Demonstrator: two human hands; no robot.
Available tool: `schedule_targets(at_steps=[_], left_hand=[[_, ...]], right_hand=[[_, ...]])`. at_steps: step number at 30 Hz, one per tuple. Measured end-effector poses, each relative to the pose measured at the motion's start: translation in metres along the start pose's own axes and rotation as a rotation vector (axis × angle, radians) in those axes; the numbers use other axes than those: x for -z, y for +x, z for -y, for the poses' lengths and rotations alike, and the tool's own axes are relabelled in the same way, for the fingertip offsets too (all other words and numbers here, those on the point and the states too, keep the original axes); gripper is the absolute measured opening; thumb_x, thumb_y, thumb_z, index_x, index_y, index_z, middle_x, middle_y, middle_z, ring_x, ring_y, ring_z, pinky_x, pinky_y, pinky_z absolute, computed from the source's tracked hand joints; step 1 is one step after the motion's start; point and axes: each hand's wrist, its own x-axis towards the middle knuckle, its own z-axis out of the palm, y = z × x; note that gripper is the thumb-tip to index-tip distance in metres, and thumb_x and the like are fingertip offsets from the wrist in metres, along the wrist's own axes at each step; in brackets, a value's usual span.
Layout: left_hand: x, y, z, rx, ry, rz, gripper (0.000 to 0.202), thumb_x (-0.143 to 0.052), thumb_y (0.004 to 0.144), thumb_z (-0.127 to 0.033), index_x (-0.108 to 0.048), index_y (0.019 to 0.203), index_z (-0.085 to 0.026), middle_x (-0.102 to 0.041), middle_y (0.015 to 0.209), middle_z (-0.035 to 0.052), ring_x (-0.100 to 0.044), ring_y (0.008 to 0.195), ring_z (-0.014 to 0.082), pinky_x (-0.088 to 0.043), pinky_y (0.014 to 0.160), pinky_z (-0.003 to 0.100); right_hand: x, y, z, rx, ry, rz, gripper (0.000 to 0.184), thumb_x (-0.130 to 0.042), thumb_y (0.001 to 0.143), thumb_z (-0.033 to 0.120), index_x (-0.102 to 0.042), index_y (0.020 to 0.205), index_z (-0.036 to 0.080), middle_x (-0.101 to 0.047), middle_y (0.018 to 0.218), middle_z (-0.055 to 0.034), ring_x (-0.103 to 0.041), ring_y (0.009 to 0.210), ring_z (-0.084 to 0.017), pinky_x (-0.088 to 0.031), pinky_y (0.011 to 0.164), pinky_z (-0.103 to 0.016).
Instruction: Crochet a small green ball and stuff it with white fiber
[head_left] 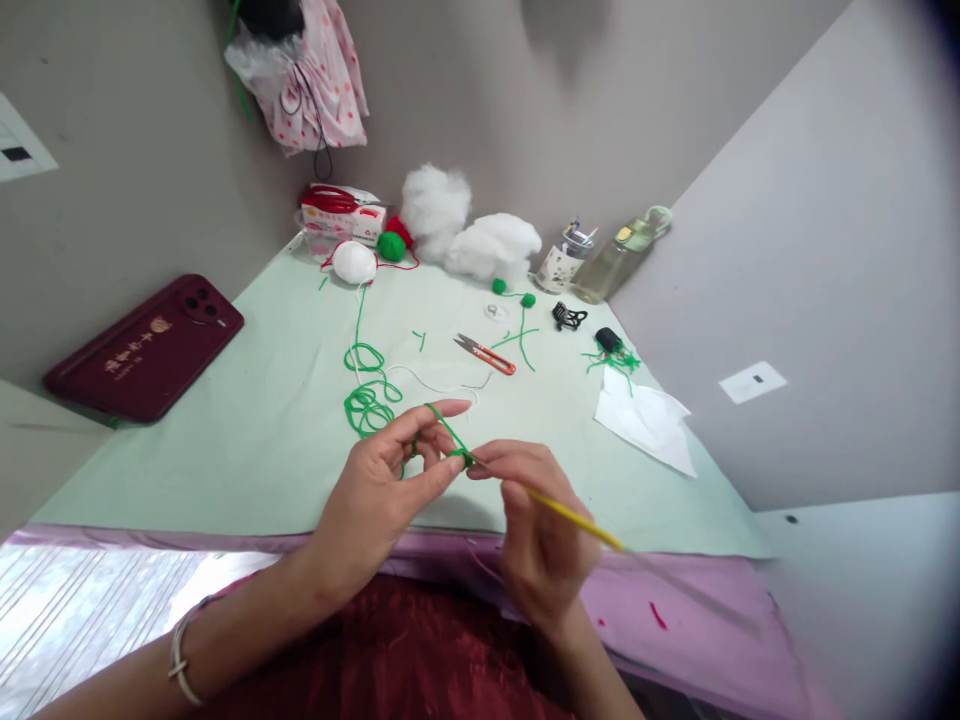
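My left hand (390,480) pinches a small piece of green crochet work (463,457) between thumb and fingers, with green yarn running taut over the raised index finger. My right hand (544,520) grips a crochet hook (574,515) with a yellow handle; its metal tip meets the green piece. Loose loops of green yarn (367,405) lie on the table just beyond my left hand. Orange-handled thread snips (486,354) rest farther back, and a white strand (435,385) curves between them and my hands.
Along the back stand a tissue box (360,222), a white yarn ball (355,262), white stuffing (495,245), a pen holder (564,262) and a bottle (619,258). A black claw clip (568,317) and white tissue (641,420) lie right; a maroon phone (150,350) is left.
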Motion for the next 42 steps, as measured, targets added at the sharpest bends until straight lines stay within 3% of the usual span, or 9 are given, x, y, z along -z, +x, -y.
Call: schedule_targets(at_steps=[5, 9, 12, 16, 20, 25, 32, 37, 42], left_hand=[[-0.003, 0.002, 0.000, 0.227, -0.282, 0.069, 0.051, -0.088, 0.082, -0.030, -0.074, 0.131, -0.025, -0.058, 0.079, -0.0048, -0.041, 0.062, 0.0060, -0.041, 0.066, 0.021], [0.002, 0.008, -0.003, 0.348, -0.451, 0.132, 0.044, -0.088, 0.082, -0.027, -0.077, 0.125, -0.019, -0.041, 0.065, -0.0109, -0.018, 0.051, 0.0013, -0.040, 0.064, 0.019], [0.001, 0.008, -0.005, 0.281, -0.389, 0.122, 0.046, -0.089, 0.081, -0.026, -0.078, 0.125, -0.025, -0.050, 0.071, -0.0084, -0.028, 0.053, 0.0021, -0.037, 0.062, 0.018], [-0.006, 0.005, -0.004, 0.168, -0.276, 0.082, 0.046, -0.089, 0.080, -0.027, -0.078, 0.124, -0.029, -0.062, 0.086, -0.0030, -0.046, 0.070, 0.0081, -0.038, 0.065, 0.020], [-0.006, 0.006, -0.001, 0.228, -0.296, 0.096, 0.048, -0.089, 0.080, -0.030, -0.077, 0.127, -0.025, -0.061, 0.080, -0.0032, -0.039, 0.063, 0.0077, -0.038, 0.064, 0.022], [-0.002, 0.011, -0.003, 0.345, -0.462, 0.155, 0.037, -0.086, 0.084, -0.027, -0.080, 0.119, -0.018, -0.043, 0.064, -0.0105, -0.017, 0.051, 0.0025, -0.045, 0.071, 0.021], [-0.004, 0.008, -0.003, 0.184, -0.244, 0.133, 0.037, -0.087, 0.082, -0.026, -0.080, 0.119, -0.029, -0.064, 0.085, -0.0025, -0.051, 0.076, 0.0097, -0.041, 0.065, 0.020], [-0.003, 0.007, -0.006, 0.192, -0.223, 0.150, 0.035, -0.086, 0.082, -0.027, -0.082, 0.117, -0.031, -0.063, 0.090, -0.0021, -0.053, 0.080, 0.0109, -0.044, 0.071, 0.022], [-0.002, 0.004, -0.007, 0.183, -0.198, 0.116, 0.034, -0.086, 0.083, -0.029, -0.082, 0.116, -0.032, -0.062, 0.090, -0.0014, -0.053, 0.084, 0.0127, -0.045, 0.077, 0.024]], right_hand=[[-0.009, -0.006, -0.005, 0.270, -0.366, -0.068, 0.032, -0.064, 0.096, 0.006, -0.075, 0.119, 0.025, -0.074, 0.105, -0.0082, -0.072, 0.096, -0.020, -0.061, 0.077, -0.031], [-0.007, 0.003, -0.004, -0.036, 0.018, -0.145, 0.028, -0.055, 0.101, 0.008, -0.076, 0.108, 0.026, -0.072, 0.092, -0.0032, -0.069, 0.083, -0.017, -0.058, 0.073, -0.032], [-0.005, 0.010, -0.002, -0.192, 0.289, -0.158, 0.024, -0.054, 0.104, 0.014, -0.075, 0.099, 0.025, -0.070, 0.084, -0.0012, -0.066, 0.075, -0.015, -0.056, 0.069, -0.031], [-0.010, 0.006, -0.003, -0.079, 0.126, -0.084, 0.026, -0.058, 0.100, 0.007, -0.076, 0.108, 0.025, -0.075, 0.097, -0.0043, -0.071, 0.094, -0.018, -0.059, 0.078, -0.032], [-0.012, -0.004, -0.005, 0.149, -0.209, -0.095, 0.037, -0.065, 0.095, 0.003, -0.076, 0.122, 0.026, -0.074, 0.110, -0.0079, -0.072, 0.096, -0.019, -0.061, 0.079, -0.034], [-0.003, 0.003, -0.006, -0.139, 0.126, -0.203, 0.025, -0.058, 0.102, 0.012, -0.078, 0.105, 0.026, -0.070, 0.087, -0.0024, -0.066, 0.077, -0.016, -0.056, 0.069, -0.032], [-0.005, 0.010, -0.007, -0.320, 0.383, -0.131, 0.018, -0.064, 0.101, 0.020, -0.080, 0.099, 0.026, -0.074, 0.091, -0.0018, -0.064, 0.077, -0.013, -0.053, 0.069, -0.029], [0.000, 0.012, -0.009, -0.417, 0.541, -0.161, 0.018, -0.062, 0.103, 0.028, -0.077, 0.094, 0.022, -0.076, 0.089, -0.0025, -0.067, 0.067, -0.012, -0.056, 0.064, -0.028], [0.005, 0.011, -0.004, -0.334, 0.474, -0.123, 0.022, -0.054, 0.106, 0.025, -0.074, 0.100, 0.022, -0.078, 0.091, -0.0034, -0.071, 0.069, -0.014, -0.059, 0.065, -0.030]])
